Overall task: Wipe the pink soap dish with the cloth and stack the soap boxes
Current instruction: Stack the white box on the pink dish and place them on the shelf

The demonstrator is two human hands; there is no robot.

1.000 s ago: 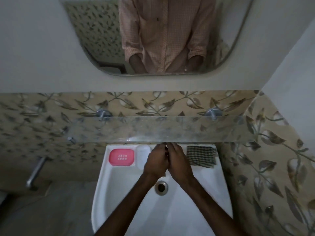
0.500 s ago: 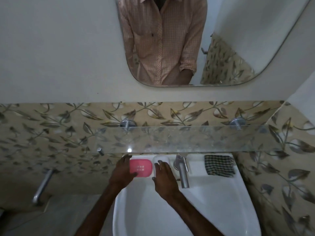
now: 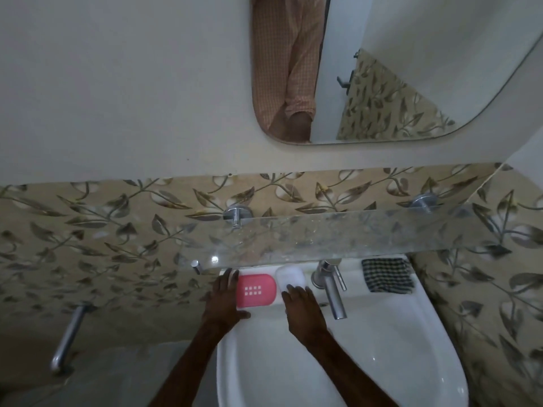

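Note:
The pink soap dish lies on the back ledge of the white sink, with a white soap box touching its right side. My left hand rests against the dish's left edge, fingers straight and thumb along its near edge. My right hand lies flat with its fingertips on the near end of the white soap box. The checked cloth sits folded on the ledge at the far right, away from both hands.
A chrome tap stands between the white soap box and the cloth. A glass shelf overhangs the ledge just above the dishes. A mirror hangs higher up, and a metal pipe juts from the tiled wall on the left.
Both hands left the tap at the sink's middle and moved left, the left to the pink dish and the right to the white box. The view swung left.

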